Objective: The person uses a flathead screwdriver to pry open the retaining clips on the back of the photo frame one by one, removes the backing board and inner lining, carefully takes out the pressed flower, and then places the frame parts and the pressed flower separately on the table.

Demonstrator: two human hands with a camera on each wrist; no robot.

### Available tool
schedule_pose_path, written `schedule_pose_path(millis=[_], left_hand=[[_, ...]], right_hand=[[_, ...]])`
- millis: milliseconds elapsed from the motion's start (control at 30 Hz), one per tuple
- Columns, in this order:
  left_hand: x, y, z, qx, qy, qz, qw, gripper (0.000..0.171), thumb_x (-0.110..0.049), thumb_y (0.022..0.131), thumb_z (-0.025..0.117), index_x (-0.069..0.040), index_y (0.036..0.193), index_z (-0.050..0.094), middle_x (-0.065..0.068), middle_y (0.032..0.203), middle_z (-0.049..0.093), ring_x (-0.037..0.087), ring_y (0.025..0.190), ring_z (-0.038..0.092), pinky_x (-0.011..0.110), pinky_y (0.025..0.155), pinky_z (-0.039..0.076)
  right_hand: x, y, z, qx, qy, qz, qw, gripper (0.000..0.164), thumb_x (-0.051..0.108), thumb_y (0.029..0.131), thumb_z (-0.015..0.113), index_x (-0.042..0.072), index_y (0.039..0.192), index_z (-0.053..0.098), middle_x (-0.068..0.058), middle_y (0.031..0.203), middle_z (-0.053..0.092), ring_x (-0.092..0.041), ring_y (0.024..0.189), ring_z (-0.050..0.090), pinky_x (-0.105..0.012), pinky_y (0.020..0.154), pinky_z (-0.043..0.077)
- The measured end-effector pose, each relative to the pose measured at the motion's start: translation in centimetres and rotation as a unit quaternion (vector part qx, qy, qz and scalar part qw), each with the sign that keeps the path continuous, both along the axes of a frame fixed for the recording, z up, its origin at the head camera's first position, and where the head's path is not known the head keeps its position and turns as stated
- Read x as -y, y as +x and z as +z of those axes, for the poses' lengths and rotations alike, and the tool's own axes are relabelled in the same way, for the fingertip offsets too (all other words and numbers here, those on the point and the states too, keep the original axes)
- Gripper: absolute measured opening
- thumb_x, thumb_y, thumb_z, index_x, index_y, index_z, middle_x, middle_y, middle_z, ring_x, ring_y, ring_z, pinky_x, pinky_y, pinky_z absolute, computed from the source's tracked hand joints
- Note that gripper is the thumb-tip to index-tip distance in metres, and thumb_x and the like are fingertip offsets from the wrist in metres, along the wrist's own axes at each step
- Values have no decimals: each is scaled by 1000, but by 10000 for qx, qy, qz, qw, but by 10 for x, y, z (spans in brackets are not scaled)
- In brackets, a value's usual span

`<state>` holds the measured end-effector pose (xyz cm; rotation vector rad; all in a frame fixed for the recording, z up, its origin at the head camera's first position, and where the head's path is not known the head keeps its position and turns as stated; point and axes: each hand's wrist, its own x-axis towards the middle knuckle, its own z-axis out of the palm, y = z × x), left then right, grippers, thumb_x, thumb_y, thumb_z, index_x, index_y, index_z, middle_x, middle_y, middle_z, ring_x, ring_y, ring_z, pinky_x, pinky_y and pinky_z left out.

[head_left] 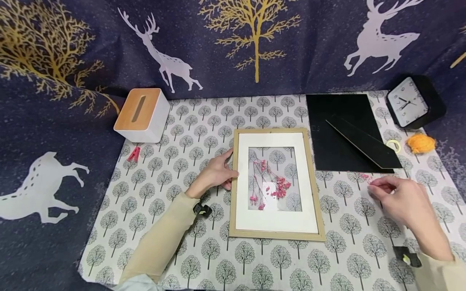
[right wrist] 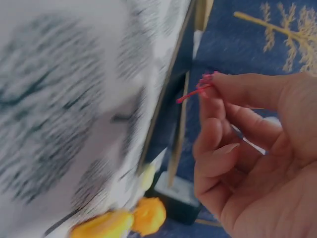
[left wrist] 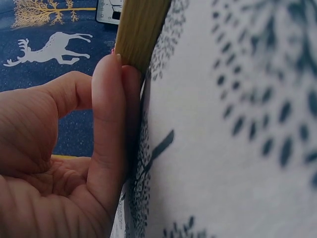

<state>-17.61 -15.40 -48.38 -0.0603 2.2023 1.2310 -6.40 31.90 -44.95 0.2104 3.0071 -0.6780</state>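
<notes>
A light wooden picture frame [head_left: 277, 234] with a white mat lies on the patterned tablecloth. Pink dried flowers [head_left: 282, 186] on thin stems are in its window, some bunched at the right and others low at the left. My left hand [head_left: 217, 170] rests against the frame's left rail; in the left wrist view its straight thumb touches the wood. Off to the right, my right hand [head_left: 404, 198] pinches a small pink flower bit [right wrist: 204, 84] between thumb and forefinger. Pink fragments [head_left: 365, 176] show just beyond those fingertips, near the black backing board [head_left: 327, 153].
On the backing board is a slanted black stand leg [head_left: 364, 141]. Right of it are a black clock [head_left: 407, 101], a pale yellow ring [head_left: 393, 146] and an orange bundle [head_left: 420, 143]. A wood-topped tissue box [head_left: 153, 125] and a red letter A [head_left: 134, 154] sit at the left.
</notes>
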Motion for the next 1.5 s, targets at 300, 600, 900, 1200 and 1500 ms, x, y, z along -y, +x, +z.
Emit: schedule_pose_path(millis=[300, 600, 900, 1200, 1500], left_hand=[[0, 1, 4, 81, 7, 51, 10000, 105, -6, 96, 78, -27, 176, 15, 13, 88, 68, 19, 55, 69, 35, 60, 71], [-2, 1, 4, 23, -7, -10, 10000, 105, -5, 95, 79, -27, 176, 16, 13, 86, 68, 18, 54, 69, 35, 59, 71], [-2, 0, 2, 63, -48, 17, 10000, 106, -5, 95, 79, -27, 176, 15, 11, 84, 65, 19, 55, 70, 36, 61, 72], [-1, 0, 3, 74, -50, 107, 9999, 105, -6, 95, 79, -26, 176, 16, 10, 85, 66, 16, 53, 68, 34, 59, 71], [-2, 1, 6, 54, -91, 65, 9999, 105, -6, 94, 79, -24, 176, 16, 9, 83, 66, 16, 53, 68, 33, 59, 71]], right_hand=[[-25, 3, -15, 574, 232, -56, 9981, 23, 27, 101, 75, 5, 103, 81, -22, 95, 81, -42, 84, 71, -46, 62, 50], [-28, 3, -21, 657, 205, -77, 9976, 22, 25, 101, 75, 4, 103, 80, -24, 94, 79, -41, 80, 69, -46, 60, 48], [-17, 5, -3, 689, 395, -268, 9965, 40, 36, 105, 70, 0, 121, 74, -28, 107, 79, -52, 95, 69, -52, 66, 50], [47, -17, 28, -839, 112, 811, 9931, 17, 14, 97, 78, 5, 111, 82, -24, 105, 80, -17, 69, 62, -25, 56, 42], [112, -56, 33, -1654, 127, 2501, 9539, 13, 3, 89, 85, 8, 101, 85, -8, 96, 81, -23, 80, 69, -40, 62, 58]])
